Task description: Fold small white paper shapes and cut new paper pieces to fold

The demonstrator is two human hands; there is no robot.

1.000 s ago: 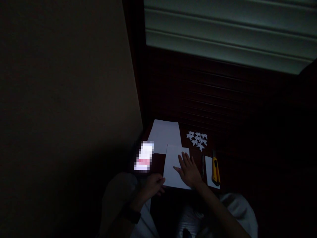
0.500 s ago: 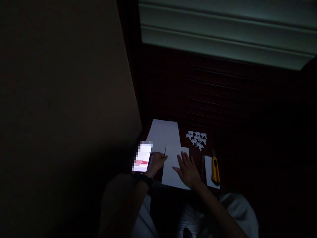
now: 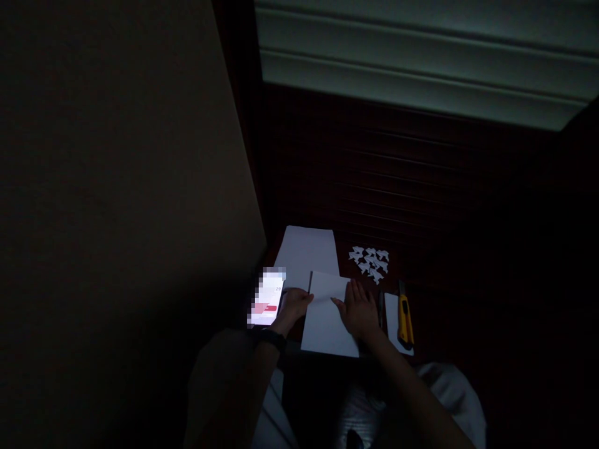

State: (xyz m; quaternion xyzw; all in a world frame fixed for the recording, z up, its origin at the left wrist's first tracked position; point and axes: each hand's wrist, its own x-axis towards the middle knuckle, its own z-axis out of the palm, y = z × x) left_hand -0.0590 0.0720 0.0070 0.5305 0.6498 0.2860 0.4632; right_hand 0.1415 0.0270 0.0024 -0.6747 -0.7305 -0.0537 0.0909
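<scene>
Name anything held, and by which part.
The left grip seems to pinch the white sheet by its left edge; the right grip lies flat on it.

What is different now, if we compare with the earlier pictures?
The left hand has moved forward along the left edge of the front sheet, from the near corner towards the far one. The right hand has shifted slightly rightward, its fingers now closer together. Phone, paper shapes and yellow cutter stayed.

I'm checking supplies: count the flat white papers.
3 visible: the front paper under the right hand, the back paper farther off, the narrow paper partly beneath the yellow cutter. More sheets may lie hidden underneath.
</scene>
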